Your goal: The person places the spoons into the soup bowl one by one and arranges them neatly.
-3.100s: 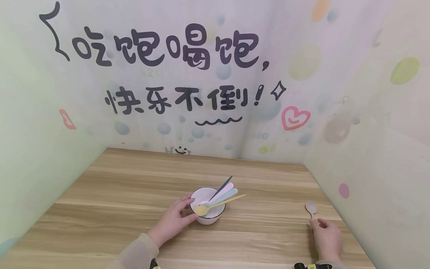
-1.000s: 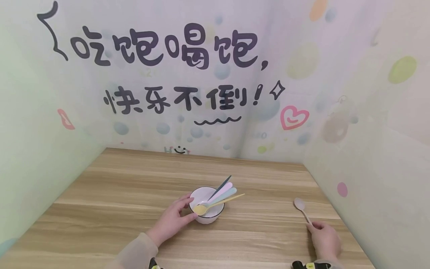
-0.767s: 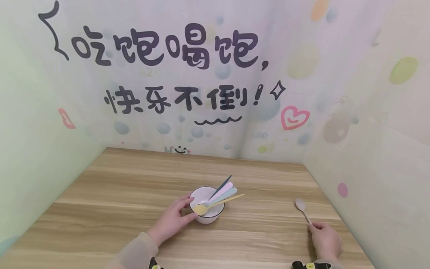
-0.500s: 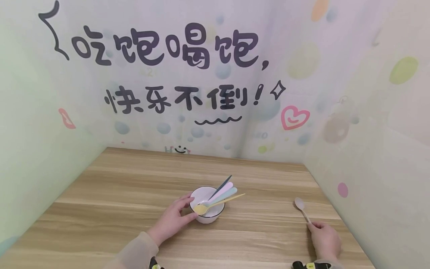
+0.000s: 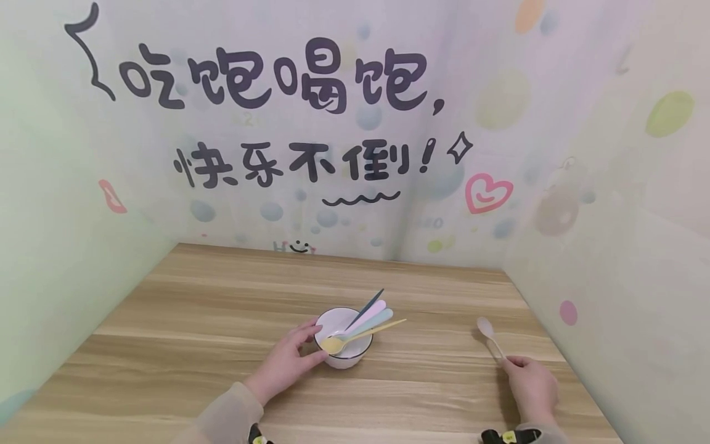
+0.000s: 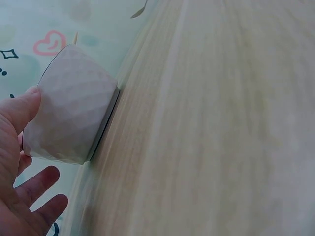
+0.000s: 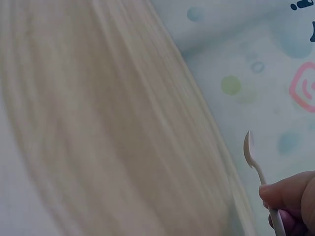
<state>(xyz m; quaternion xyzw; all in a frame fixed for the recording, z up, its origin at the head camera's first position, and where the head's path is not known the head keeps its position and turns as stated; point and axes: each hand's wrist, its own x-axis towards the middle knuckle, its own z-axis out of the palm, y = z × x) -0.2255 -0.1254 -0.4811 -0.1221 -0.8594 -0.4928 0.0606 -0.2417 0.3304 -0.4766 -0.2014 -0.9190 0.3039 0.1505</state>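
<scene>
My left hand (image 5: pixel 287 361) holds the side of a white bowl (image 5: pixel 344 362) with a dark rim, thumb at the near side and fingertips at the far left rim. In the left wrist view the bowl's faceted outer wall (image 6: pixel 74 108) shows, with two of the fingers spread below it. Inside the bowl lean several spoons: a yellow spoon (image 5: pixel 333 345) on top, then light blue (image 5: pixel 379 317), pink and dark-handled ones. Over at the right, my right hand (image 5: pixel 531 385) pinches a pale beige spoon (image 5: pixel 485 327) by its handle, bowl end pointing away, above the table.
The wood-grain table (image 5: pixel 222 296) runs back to a printed wall (image 5: pixel 277 216) with dark lettering. Pale side walls (image 5: pixel 610 246) stand at its left and right edges. Dark wrist-worn devices (image 5: pixel 510 436) sit on both wrists.
My right hand has brought the beige spoon leftward and away from me, its head now angled to the left and a shadow apart beneath it. The left hand and bowl stay in place.
</scene>
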